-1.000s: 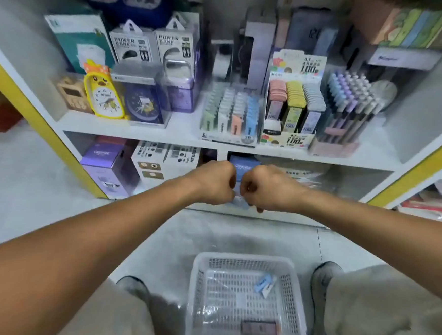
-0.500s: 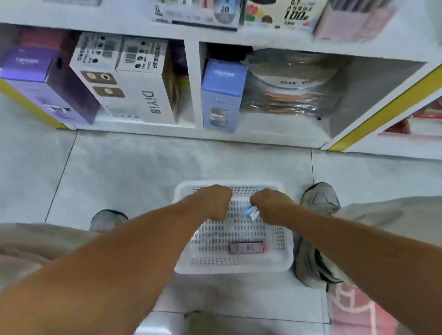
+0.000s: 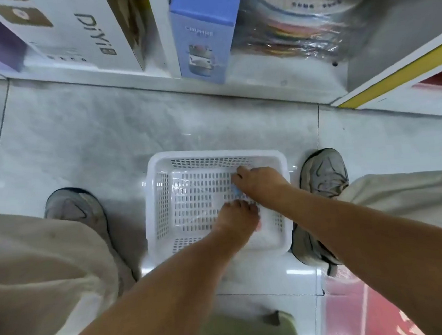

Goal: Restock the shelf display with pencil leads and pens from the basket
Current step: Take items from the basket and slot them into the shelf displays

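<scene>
Whereas both hands were raised at the shelf a second ago, the left hand (image 3: pixel 238 216) and right hand (image 3: pixel 259 181) are now lowered into the white basket (image 3: pixel 161 198), a small blue item (image 3: pixel 235 191) glimpsed beneath the right hand, their grips hidden and not to be judged, a further pickup being presumed.

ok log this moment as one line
stage: picking from basket | left hand: in basket, fingers down on floor of it, hold unclear | right hand: in basket, on small blue packet | shelf: not reached

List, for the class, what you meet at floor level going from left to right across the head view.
Left shoe → white basket → left hand reaching into the basket → right hand also in the basket, over a small blue packet → right shoe.
</scene>
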The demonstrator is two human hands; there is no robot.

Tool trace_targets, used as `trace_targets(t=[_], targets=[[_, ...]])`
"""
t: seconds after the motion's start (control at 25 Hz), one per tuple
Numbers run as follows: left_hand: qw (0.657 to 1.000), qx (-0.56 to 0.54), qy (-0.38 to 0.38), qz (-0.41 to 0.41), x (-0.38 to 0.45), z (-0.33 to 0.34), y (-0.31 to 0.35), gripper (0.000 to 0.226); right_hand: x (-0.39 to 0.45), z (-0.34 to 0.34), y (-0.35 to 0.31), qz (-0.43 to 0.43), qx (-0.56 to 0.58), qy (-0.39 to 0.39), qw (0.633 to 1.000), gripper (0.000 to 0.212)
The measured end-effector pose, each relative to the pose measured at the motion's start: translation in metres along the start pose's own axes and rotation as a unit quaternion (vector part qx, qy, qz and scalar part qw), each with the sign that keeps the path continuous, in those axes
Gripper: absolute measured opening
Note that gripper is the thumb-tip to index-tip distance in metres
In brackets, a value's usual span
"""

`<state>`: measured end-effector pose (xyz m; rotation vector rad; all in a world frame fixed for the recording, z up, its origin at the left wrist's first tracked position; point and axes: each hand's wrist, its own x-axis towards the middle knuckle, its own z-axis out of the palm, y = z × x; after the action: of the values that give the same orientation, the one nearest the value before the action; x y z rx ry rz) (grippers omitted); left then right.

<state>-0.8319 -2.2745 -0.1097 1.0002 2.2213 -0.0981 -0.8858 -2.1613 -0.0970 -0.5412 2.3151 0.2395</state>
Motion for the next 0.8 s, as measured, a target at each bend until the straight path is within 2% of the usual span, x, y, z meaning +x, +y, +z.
trace_targets(t=[0.08,0.2,0.24,0.32,0.4,0.44,0.52,0.6,0.72,0.8], targets=[[0.999,0.024,-0.02,0.014,0.0,0.002,0.0,0.036,0.008,0.0,0.0,0.031,0.078,-0.039,0.996,0.039],[0.997,0.04,-0.062,0.039,-0.006,0.004,-0.011,0.032,0.014,-0.004,-0.001,0.08,0.103,-0.078,0.988,0.032],[0.996,0.011,-0.073,0.042,-0.008,0.002,-0.018,0.035,0.013,-0.009,-0.002,0.069,0.091,-0.079,0.99,0.03],[0.988,-0.118,-0.096,0.027,-0.014,-0.008,-0.037,0.042,0.008,-0.022,-0.001,0.033,0.093,-0.066,0.993,0.023],[0.969,-0.219,-0.113,0.021,-0.026,-0.037,-0.062,0.038,-0.003,-0.039,0.005,0.014,0.148,-0.028,0.989,0.012],[0.963,-0.251,-0.101,0.023,-0.032,-0.054,-0.076,0.032,-0.009,-0.05,0.011,0.011,0.201,-0.018,0.979,0.021],[0.949,-0.311,-0.056,0.017,-0.051,-0.093,-0.104,0.016,-0.029,-0.078,0.027,0.029,0.35,-0.016,0.936,0.035],[0.917,-0.397,0.009,-0.029,-0.076,-0.139,-0.126,0.015,-0.056,-0.113,0.038,0.05,0.513,-0.002,0.857,0.034],[0.825,-0.552,0.103,-0.071,-0.117,-0.205,-0.133,0.022,-0.098,-0.167,0.044,0.036,0.663,0.034,0.747,0.013],[0.755,-0.642,0.127,-0.038,-0.139,-0.242,-0.125,0.009,-0.121,-0.202,0.04,0.006,0.708,0.059,0.704,0.01]])
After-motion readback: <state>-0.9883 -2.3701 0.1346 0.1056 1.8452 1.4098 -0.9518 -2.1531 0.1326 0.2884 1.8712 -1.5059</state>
